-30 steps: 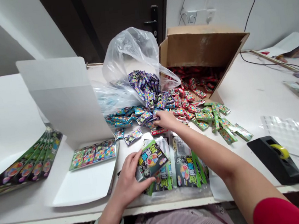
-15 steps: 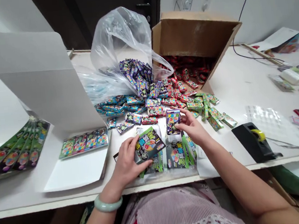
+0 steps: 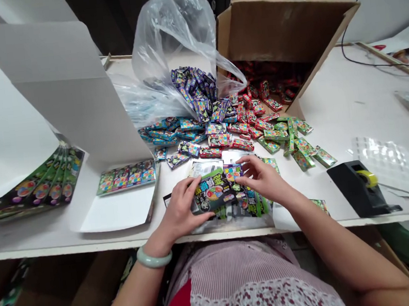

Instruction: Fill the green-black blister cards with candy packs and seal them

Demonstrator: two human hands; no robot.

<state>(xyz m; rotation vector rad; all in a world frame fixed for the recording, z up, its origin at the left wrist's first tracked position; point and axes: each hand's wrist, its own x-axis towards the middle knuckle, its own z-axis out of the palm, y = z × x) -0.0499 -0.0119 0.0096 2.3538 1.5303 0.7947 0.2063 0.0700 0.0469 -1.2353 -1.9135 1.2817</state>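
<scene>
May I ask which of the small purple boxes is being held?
The purple box in the right hand, beside the black-and-green packet; the other purple boxes lie untouched.

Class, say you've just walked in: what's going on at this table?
A person's left hand holds a black-and-green packet, while the right hand holds a small purple box at the packet's edge. Beyond them, loose purple, red, blue and green boxes lie in front of a clear plastic bag and an open cardboard box.
</scene>
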